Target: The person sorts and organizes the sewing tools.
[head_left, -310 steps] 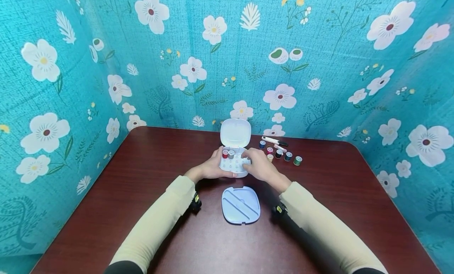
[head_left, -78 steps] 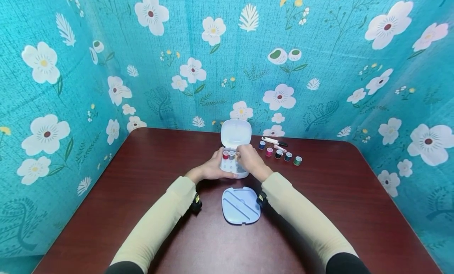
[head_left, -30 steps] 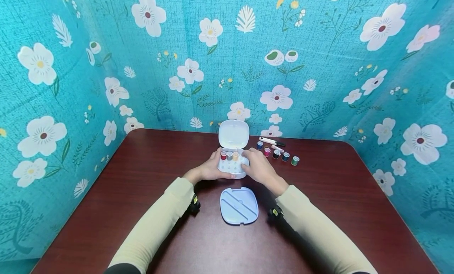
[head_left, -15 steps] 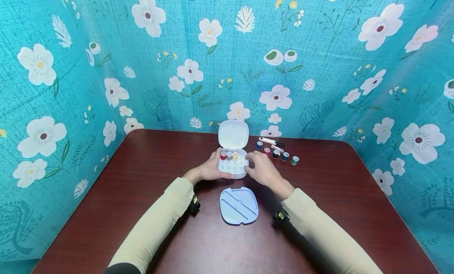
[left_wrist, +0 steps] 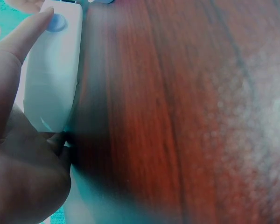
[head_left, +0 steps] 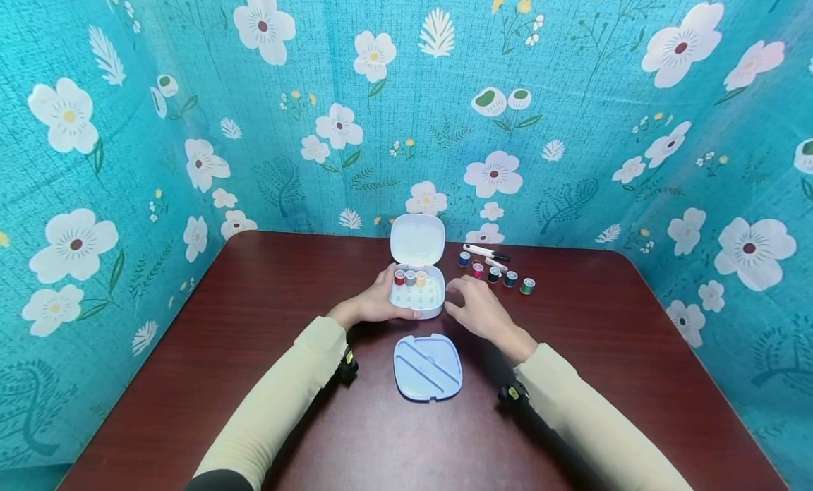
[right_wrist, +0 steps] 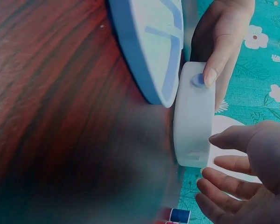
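Note:
A white sewing kit box [head_left: 434, 312] stands with its lid [head_left: 417, 238] raised at the back. Along its rear row sit a red thread spool [head_left: 399, 278], a grey one [head_left: 410, 279] and a beige one [head_left: 421, 279]; small pegs show in front. My left hand [head_left: 376, 302] grips the box's left side, its thumb [right_wrist: 212, 77] on the front wall by a blue round button [right_wrist: 198, 80]. At the box's right side is my right hand [head_left: 480, 309], holding nothing, its fingers loosely bent and spread, fingertips close to the wall.
In front of the box lies a light-blue divided tray [head_left: 428, 367]. To the right stand loose spools: blue [head_left: 464, 259], pink [head_left: 478, 270], black [head_left: 494, 274], dark teal [head_left: 511, 279] and green [head_left: 527, 286]. Behind them lie a white-and-black slim tool [head_left: 485, 252] and a small pinkish item [head_left: 496, 264].
The beige spool, on the table in the oldest frame, now sits in the box beside the grey one. My right hand has drawn back from over the box to its right side.

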Available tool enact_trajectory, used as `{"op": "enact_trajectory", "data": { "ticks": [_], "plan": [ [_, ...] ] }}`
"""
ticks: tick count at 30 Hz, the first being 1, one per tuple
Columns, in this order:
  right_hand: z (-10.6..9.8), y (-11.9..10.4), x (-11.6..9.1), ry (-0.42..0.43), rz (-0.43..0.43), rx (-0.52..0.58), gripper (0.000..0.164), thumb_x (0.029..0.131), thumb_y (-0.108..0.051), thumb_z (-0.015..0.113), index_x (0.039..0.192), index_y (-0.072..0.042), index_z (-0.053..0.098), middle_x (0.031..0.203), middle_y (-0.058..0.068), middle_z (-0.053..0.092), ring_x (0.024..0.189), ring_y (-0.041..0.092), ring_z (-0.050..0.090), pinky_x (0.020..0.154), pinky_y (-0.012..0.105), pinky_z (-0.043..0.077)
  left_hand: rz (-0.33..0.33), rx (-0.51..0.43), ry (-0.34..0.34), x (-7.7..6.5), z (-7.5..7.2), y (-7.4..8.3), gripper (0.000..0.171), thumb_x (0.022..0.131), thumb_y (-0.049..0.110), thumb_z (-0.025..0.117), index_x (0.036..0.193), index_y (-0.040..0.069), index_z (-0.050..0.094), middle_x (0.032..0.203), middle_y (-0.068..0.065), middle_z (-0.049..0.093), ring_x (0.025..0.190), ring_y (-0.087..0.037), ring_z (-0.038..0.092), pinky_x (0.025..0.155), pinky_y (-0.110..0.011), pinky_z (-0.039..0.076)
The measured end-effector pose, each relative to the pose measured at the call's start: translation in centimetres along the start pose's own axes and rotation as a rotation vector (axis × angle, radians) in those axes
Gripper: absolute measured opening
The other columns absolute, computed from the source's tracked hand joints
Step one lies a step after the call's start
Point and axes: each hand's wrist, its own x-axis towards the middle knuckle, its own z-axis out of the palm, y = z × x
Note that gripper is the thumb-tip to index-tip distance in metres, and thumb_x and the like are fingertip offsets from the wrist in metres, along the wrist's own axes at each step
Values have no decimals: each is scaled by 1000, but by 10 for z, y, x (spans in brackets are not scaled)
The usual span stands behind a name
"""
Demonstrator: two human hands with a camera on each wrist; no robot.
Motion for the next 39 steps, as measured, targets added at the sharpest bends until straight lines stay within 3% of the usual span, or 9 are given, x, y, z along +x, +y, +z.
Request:
{"op": "enact_trajectory", "data": {
  "ticks": [25, 34, 39],
  "plan": [
    [-24, 39, -30, 31, 50, -3, 31, 91, -14, 77, 118, 0, 70, 111, 17, 69, 98, 30, 65, 89, 52, 56, -5, -4, 5, 0, -1, 1, 131, 76, 49, 88, 163, 8, -1, 161, -16, 19, 142, -29, 31, 118, -45, 31],
    [-30, 52, -35, 1, 110, -53, 34, 91, -18, 76, 121, -2, 69, 112, 16, 68, 100, 32, 64, 86, 56, 54, 7, -24, 2, 0, -1, -1, 129, 75, 49, 88, 162, 9, 1, 156, -16, 24, 139, -28, 33, 116, -45, 33],
    [-35, 64, -37, 12, 154, -55, 30, 91, -18, 76, 115, -3, 67, 106, 15, 67, 94, 30, 64, 79, 53, 56, 0, -8, -7, 1, -1, -1, 132, 76, 49, 87, 162, 6, -4, 160, -17, 18, 142, -28, 30, 118, -46, 30]
  ]
}}
